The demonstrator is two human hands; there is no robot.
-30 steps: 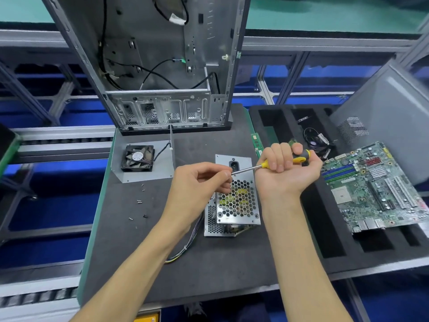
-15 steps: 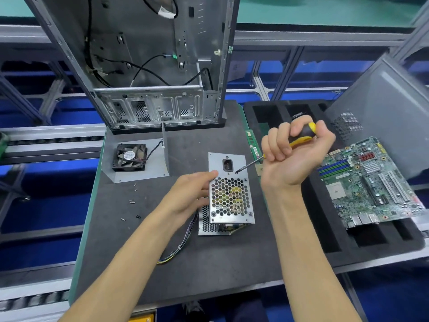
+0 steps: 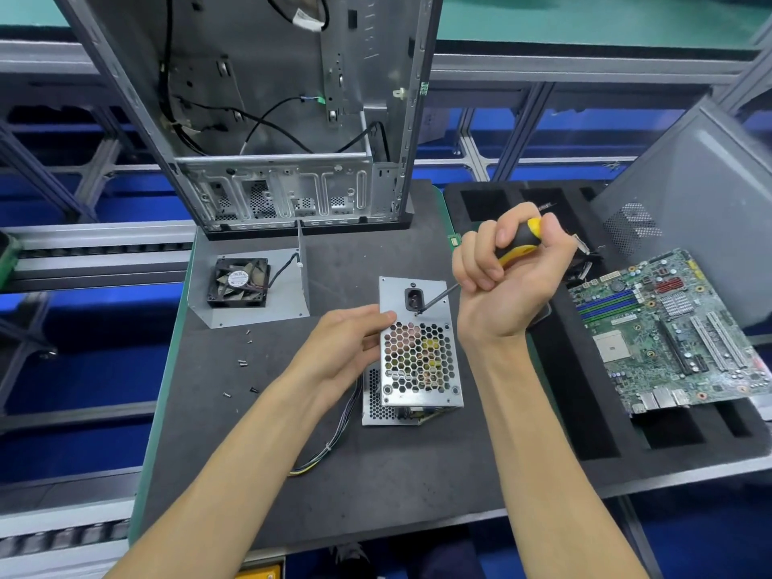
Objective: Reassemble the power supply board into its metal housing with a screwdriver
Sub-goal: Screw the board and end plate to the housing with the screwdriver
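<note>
While my right hand [image 3: 507, 282] grips the yellow-and-black screwdriver [image 3: 518, 243] in a closed fist at centre right of the frame, its tip rests on the housing [image 3: 420, 353] just below the power socket [image 3: 414, 298]. The housing stands at the centre on the dark mat [image 3: 376, 474]. My left hand [image 3: 346, 344] lies against its left edge, fingers fairly straight. Loose screws [image 3: 242, 362] lie at centre left, below the fan [image 3: 239, 282]. A motherboard [image 3: 668, 332] sits at the right.

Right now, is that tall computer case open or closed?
Open. The computer case stands upright with its side off, bare interior and loose cables showing.
</note>
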